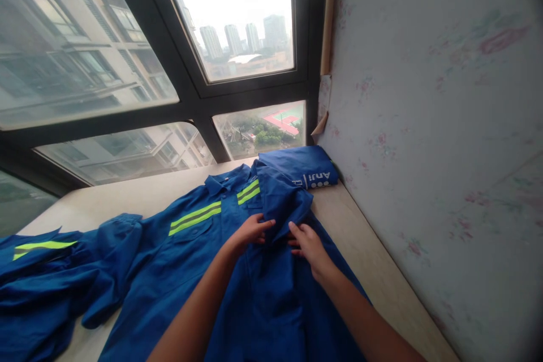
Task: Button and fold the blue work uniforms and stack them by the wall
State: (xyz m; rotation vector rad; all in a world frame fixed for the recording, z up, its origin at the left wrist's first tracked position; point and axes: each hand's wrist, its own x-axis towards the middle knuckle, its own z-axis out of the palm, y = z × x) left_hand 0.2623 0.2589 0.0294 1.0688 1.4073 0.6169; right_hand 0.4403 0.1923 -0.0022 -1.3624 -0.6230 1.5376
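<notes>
A blue work jacket [199,260] lies front up, collar toward the window, with yellow-green and grey reflective stripes and a buttoned chest pocket. Its sleeve on the right is folded inward over the front. My left hand [253,230] is closed on the inner edge of this folded sleeve [282,240], thumb on top of the cloth. Across from it, my right hand [311,246] grips the sleeve's outer edge, thumb above and fingers curled. Some fingertips are hidden in the fabric. The other sleeve stretches out to the left.
A folded blue garment [297,164] with white "Anji" lettering sits at the far right corner. More blue cloth [38,288] with a yellow-green stripe lies at left. Dark window frames [207,107] border the pale ledge [169,181]; a floral-papered wall [424,153] rises on the right.
</notes>
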